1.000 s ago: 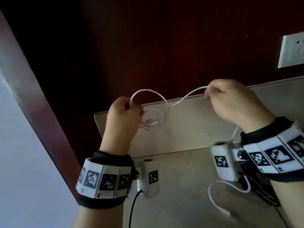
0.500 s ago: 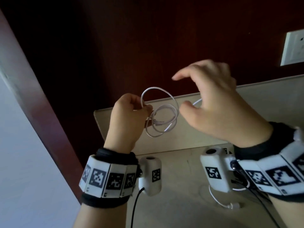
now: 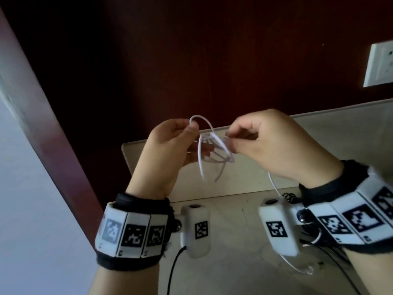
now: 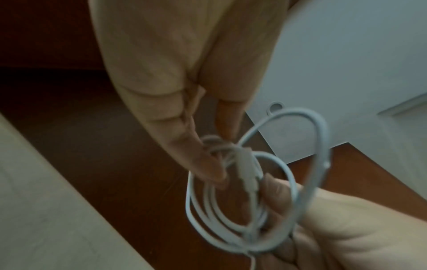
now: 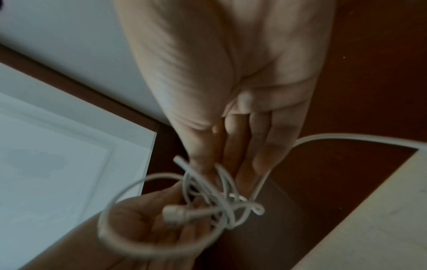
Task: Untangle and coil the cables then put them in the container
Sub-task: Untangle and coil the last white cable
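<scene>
A thin white cable (image 3: 212,153) hangs in several small loops between my two hands, held up above the beige table (image 3: 244,262). My left hand (image 3: 192,129) pinches the top of the loops between thumb and forefinger. My right hand (image 3: 230,140) pinches the bundle from the right side. In the left wrist view the coil (image 4: 233,215) sits against my left fingertips (image 4: 208,164). The right wrist view shows the white plug (image 5: 175,213) lying over the left palm. A loose tail runs down under my right wrist to its connector (image 3: 308,271) on the table. No container shows.
Dark red wood panelling (image 3: 191,60) rises behind the table's raised back ledge (image 3: 340,124). A white wall socket (image 3: 380,62) is at the upper right. Black wires (image 3: 289,195) lie under my right wrist. The table ends at the left, by a white wall (image 3: 32,209).
One second ago my right hand held a strand stretched out to the right. It then opened beside the coil and now pinches the loops close to my left hand.
</scene>
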{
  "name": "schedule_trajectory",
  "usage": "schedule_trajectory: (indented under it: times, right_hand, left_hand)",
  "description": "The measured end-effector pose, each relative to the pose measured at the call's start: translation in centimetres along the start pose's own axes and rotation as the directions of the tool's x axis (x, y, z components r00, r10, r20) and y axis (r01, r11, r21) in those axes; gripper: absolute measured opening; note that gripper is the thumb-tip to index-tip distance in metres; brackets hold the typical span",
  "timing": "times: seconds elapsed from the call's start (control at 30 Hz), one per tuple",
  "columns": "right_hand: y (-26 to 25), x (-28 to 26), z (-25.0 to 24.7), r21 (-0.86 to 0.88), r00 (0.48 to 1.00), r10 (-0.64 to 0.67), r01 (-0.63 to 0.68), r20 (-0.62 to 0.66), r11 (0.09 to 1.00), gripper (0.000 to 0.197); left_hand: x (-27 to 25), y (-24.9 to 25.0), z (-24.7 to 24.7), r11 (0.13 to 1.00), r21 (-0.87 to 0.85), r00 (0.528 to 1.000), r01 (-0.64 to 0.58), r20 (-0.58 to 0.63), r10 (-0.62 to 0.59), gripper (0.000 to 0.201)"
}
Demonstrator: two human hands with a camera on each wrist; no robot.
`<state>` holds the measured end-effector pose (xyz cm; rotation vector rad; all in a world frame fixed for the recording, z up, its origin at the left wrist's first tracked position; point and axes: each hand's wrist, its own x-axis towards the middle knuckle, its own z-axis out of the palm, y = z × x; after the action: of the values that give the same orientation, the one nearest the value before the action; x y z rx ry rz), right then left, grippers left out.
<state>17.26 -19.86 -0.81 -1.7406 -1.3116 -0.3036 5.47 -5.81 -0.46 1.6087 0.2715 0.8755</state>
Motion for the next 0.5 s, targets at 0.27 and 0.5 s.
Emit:
schedule_trajectory:
  times: [0.27,0.5]
  right_hand:
    - [1.4,0.1,-0.1,-0.123,0.999,0.028,-0.032,-0.026,0.992,0.013]
    - [1.8,0.2,-0.6,-0.21,0.984,0.089,-0.122,-0.156,0.97,0.015]
  left_hand:
    - [0.4,-0.7,-1.1,0.845,0.496,0.965,-0.202,-0.044,0.257,0.01]
    - [1.0,-1.1,-1.7,0.832,0.525,0.961,-0.179,-0.086,0.261,0.029]
